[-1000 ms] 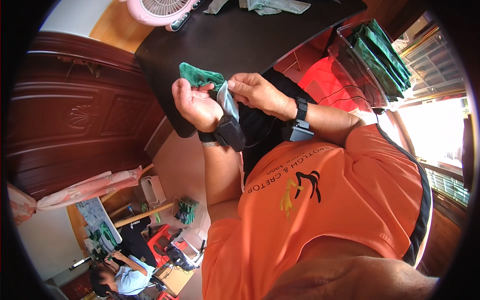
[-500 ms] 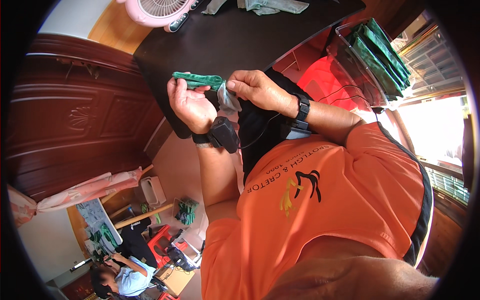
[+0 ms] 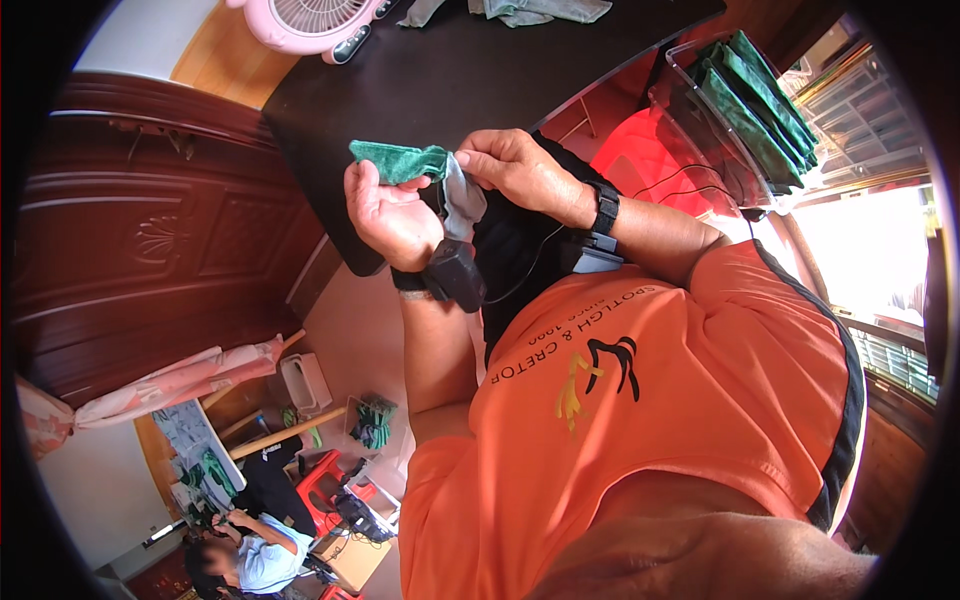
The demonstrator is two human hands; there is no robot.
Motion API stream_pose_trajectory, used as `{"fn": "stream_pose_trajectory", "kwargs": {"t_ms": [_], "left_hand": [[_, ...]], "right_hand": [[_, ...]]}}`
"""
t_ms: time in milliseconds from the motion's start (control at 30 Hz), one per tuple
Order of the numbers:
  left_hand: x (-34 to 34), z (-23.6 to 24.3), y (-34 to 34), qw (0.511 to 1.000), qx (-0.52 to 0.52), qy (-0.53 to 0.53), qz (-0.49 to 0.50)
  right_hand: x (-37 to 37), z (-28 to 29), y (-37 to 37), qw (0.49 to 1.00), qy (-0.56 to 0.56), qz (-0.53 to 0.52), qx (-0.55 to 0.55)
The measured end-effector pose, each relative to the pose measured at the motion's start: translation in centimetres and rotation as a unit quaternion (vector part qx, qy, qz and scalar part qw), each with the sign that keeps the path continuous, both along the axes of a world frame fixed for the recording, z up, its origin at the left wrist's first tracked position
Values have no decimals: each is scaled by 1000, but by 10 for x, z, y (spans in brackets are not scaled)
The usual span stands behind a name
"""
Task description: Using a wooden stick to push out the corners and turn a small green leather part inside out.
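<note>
A green velvety fabric piece (image 3: 400,163) is held up over the near edge of the black table, a grey section (image 3: 463,203) hanging from its right end. My left hand (image 3: 395,222), palm turned up, grips the green part from below with its fingers curled around it. At the junction of green and grey, my right hand (image 3: 515,172) pinches the cloth between thumb and forefinger. What lies inside the folds is hidden.
The black tabletop (image 3: 430,90) carries a pink fan (image 3: 310,22) and grey cloth pieces (image 3: 540,10). At right, a clear bin (image 3: 690,110) of folded green cloths stands by a red stool (image 3: 640,165). Another person (image 3: 265,555) works at lower left.
The green piece has turned to show a broader, flatter face, and its grey section hangs lower and more spread out. Both hands have shifted slightly, still holding the fabric.
</note>
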State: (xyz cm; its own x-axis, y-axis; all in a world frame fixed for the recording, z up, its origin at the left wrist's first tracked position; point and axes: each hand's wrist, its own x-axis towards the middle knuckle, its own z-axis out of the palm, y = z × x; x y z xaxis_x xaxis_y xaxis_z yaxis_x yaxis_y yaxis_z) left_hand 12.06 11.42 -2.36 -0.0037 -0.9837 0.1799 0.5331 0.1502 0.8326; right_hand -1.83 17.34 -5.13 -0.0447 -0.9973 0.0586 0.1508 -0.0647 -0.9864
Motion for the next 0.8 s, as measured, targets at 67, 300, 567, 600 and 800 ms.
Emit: {"fn": "stream_pose_trajectory", "kwargs": {"t_ms": [67, 300, 567, 600, 800], "left_hand": [[6, 8, 1, 997, 47, 14, -56], [42, 7, -20, 962, 28, -126, -240], [37, -9, -26, 969, 78, -131, -195], [35, -6, -25, 969, 80, -132, -195], [32, -2, -25, 963, 112, -130, -208]], "right_hand": [[-8, -3, -7, 991, 121, -26, -53], [-36, 15, -14, 912, 363, -28, -190], [-41, 15, -17, 863, 413, -109, -268], [-41, 15, -17, 858, 419, -112, -275], [-42, 12, -5, 844, 443, -95, -285]]}}
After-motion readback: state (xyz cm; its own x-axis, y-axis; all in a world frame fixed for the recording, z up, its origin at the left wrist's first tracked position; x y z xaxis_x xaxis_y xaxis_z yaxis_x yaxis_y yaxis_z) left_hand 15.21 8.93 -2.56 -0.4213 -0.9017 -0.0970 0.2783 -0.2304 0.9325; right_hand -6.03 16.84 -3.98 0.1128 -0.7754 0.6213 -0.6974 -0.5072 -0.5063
